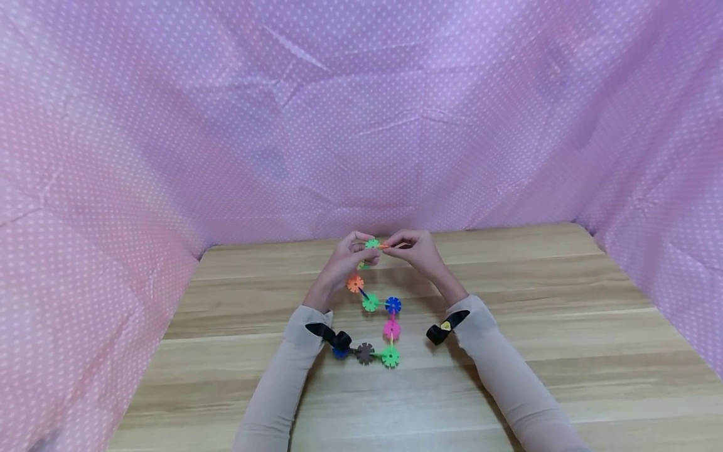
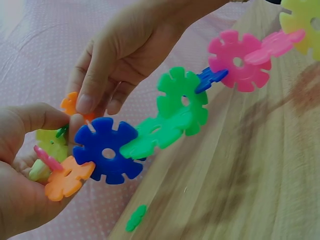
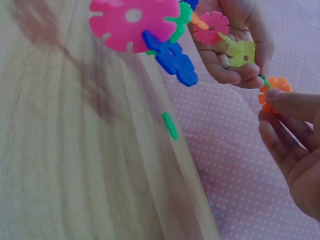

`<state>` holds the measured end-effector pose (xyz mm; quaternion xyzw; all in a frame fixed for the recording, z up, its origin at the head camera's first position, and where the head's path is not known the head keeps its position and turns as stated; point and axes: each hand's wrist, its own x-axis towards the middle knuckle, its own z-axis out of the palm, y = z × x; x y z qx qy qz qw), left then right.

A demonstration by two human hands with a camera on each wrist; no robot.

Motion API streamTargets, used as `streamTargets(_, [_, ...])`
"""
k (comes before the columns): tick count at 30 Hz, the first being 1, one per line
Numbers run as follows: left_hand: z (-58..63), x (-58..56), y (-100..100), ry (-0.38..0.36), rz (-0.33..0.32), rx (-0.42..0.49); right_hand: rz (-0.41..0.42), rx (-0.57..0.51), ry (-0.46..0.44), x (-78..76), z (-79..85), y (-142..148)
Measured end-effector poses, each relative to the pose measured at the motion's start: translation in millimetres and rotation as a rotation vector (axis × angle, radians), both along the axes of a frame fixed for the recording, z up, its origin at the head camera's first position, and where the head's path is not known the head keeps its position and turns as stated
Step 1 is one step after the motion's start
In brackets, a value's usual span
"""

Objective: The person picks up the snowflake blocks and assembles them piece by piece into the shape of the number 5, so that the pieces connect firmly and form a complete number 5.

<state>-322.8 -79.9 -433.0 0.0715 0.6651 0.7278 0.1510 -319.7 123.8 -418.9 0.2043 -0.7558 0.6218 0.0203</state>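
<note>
A chain of slotted snowflake discs, in several colours, runs from my hands back toward my forearms. My left hand (image 1: 341,260) holds its far end, near a yellow-green disc (image 3: 241,53), a red-pink disc (image 3: 211,28) and an orange disc (image 2: 70,179). The thumb and fingers of my right hand (image 1: 419,252) pinch another orange disc (image 3: 281,87), which meets a green disc (image 1: 371,243) held edge-on by the left fingers. Further along the chain are a blue disc (image 2: 95,145), a pink disc (image 1: 392,329) and a grey-brown disc (image 1: 364,353). My left fingers partly hide the chain's end.
A loose green disc (image 3: 170,125) lies near the far edge of the wooden table (image 1: 565,326). Pink dotted cloth (image 1: 361,125) hangs behind and at both sides. Black straps (image 1: 449,326) circle both wrists. A shadow falls on the wood beneath the chain.
</note>
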Motion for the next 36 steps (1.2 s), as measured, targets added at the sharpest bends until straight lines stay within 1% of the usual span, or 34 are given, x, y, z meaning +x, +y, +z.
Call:
streamTargets(3, [1.4,-1.0,-3.0,-0.028,-0.014,-0.010,0.007,0.040,-0.020,-7.7,-7.6,2.4])
streamTargets(5, [2.3,-1.7,-4.4,-0.032,-0.025,-0.024,0.016,0.054,-0.035,-11.7,-10.6,4.3])
streamTargets(10, [3.2,-3.4,-6.9,-0.019,-0.051,-0.044,0.041,0.069,-0.078,-15.0,-8.1,7.5])
streamTargets(14, [3.3,-5.3,-10.4,-0.019,-0.058,-0.053,0.051,0.087,-0.138,-16.8,-2.7,10.2])
streamTargets(18, [4.7,-6.7,-16.3,-0.057,-0.048,-0.094,0.078,0.106,-0.203,-22.4,1.1,12.5])
streamTargets(21, [6.3,-7.8,-20.3,-0.092,-0.032,-0.128,0.114,0.126,-0.249,-29.2,1.4,12.6])
streamTargets(24, [7.7,-8.4,-23.1,-0.098,-0.017,-0.145,0.138,0.165,-0.289,-35.2,0.2,10.3])
streamTargets(31, [10.6,-6.9,-27.8,-0.094,-0.001,-0.141,0.178,0.244,-0.314,-46.2,-12.3,0.3])
streamTargets(36, [12.4,-6.2,-29.9,-0.092,0.003,-0.174,0.214,0.285,-0.353,-51.3,-20.9,-6.9])
